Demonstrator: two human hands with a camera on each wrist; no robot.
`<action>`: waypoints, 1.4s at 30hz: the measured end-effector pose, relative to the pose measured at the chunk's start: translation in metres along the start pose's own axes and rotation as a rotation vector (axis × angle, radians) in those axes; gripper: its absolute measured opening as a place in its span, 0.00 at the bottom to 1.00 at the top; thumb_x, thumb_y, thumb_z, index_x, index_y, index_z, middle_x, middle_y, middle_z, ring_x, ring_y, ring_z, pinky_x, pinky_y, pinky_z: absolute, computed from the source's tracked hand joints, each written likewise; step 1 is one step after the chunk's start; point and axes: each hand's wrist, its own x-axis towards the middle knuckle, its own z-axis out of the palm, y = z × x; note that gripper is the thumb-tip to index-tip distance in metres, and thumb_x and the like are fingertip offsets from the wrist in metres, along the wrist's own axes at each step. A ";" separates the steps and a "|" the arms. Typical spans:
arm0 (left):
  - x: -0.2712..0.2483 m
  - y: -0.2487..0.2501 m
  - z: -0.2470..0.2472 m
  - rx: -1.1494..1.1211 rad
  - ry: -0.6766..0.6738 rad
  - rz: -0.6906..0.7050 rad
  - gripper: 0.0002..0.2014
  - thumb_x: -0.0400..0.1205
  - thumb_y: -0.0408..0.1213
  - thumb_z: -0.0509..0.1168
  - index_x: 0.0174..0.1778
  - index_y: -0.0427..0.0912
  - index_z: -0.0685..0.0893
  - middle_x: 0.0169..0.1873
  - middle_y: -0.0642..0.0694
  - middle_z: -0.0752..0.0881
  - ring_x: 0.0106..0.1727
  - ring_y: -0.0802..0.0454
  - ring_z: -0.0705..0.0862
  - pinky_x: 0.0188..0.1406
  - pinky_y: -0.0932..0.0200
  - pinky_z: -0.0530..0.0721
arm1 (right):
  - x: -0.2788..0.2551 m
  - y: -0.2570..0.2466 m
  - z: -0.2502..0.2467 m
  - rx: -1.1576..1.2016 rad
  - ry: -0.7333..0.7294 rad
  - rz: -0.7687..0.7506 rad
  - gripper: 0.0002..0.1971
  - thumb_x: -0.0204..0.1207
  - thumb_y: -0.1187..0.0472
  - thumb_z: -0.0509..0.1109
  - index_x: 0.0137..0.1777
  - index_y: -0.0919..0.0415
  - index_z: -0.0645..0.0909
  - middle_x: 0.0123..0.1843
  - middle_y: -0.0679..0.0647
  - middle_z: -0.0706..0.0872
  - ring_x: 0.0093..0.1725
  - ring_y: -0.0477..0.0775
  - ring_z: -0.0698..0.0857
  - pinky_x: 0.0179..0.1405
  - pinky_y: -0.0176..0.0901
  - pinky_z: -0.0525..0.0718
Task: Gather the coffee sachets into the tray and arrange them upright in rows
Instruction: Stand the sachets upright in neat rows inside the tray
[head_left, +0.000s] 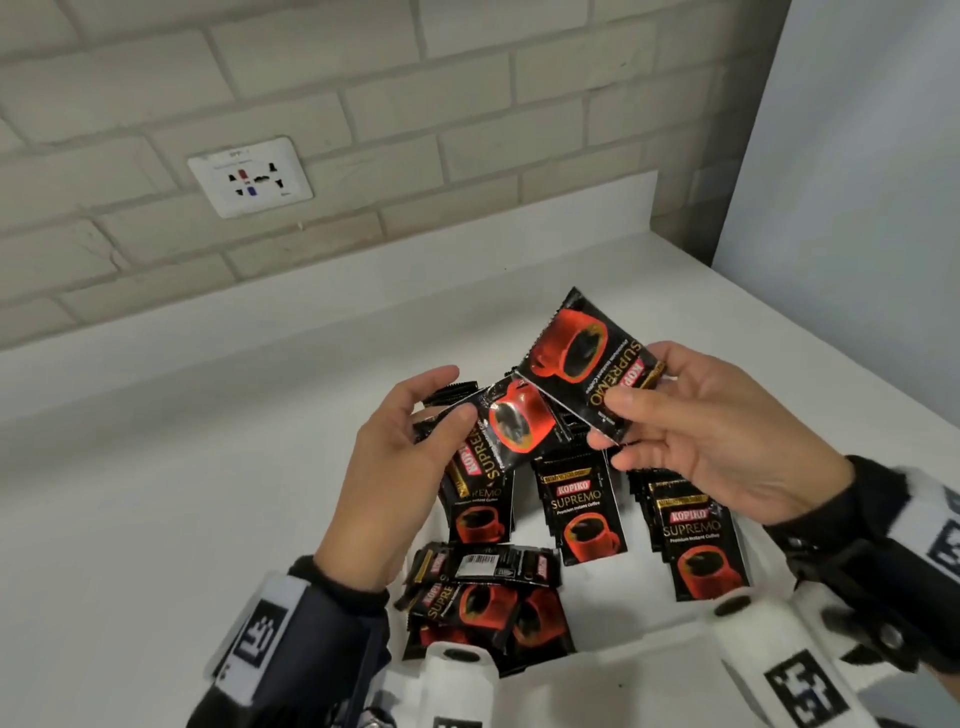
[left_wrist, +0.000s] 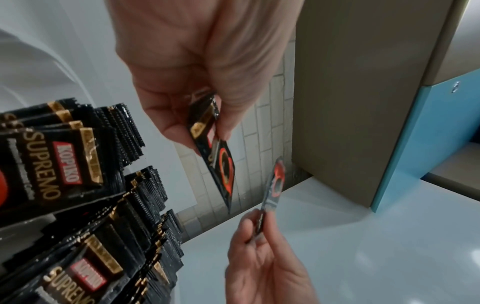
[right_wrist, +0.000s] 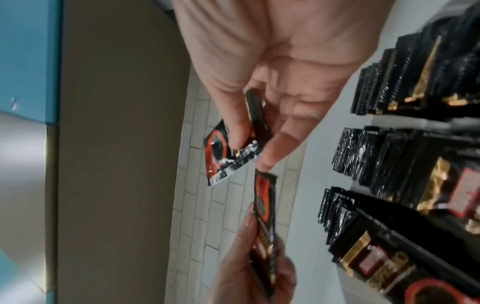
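Black and red Kopiko coffee sachets stand upright in three rows inside a white tray. A loose pile of sachets lies flat at the tray's front left. Above the rows my left hand pinches one sachet by its top end, and my right hand pinches a second sachet; their cup ends nearly meet. In the left wrist view my left hand grips its sachet. The right wrist view shows my right hand on its sachet.
The tray sits on a white counter against a pale brick wall with a socket plate. A light blue panel closes the right side. The counter is bare to the tray's left.
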 end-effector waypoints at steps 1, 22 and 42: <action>0.000 0.000 0.002 -0.021 -0.007 -0.008 0.12 0.80 0.31 0.64 0.53 0.53 0.81 0.39 0.46 0.87 0.30 0.58 0.86 0.24 0.66 0.81 | 0.001 0.002 -0.001 0.036 0.010 0.001 0.28 0.46 0.56 0.82 0.48 0.61 0.78 0.38 0.58 0.90 0.32 0.53 0.88 0.25 0.36 0.84; -0.004 0.005 -0.037 -0.050 0.094 -0.004 0.21 0.77 0.22 0.63 0.62 0.47 0.75 0.34 0.50 0.87 0.29 0.59 0.87 0.24 0.65 0.85 | 0.012 -0.019 -0.006 -1.427 -0.220 -0.060 0.12 0.73 0.58 0.72 0.41 0.42 0.72 0.42 0.35 0.80 0.42 0.35 0.79 0.43 0.35 0.77; -0.005 0.022 -0.051 0.650 -0.071 0.121 0.24 0.70 0.31 0.75 0.48 0.65 0.76 0.36 0.55 0.87 0.35 0.61 0.86 0.29 0.72 0.76 | 0.034 0.022 0.013 -1.900 -0.472 -0.039 0.12 0.76 0.61 0.69 0.55 0.57 0.70 0.56 0.55 0.81 0.47 0.55 0.81 0.39 0.43 0.76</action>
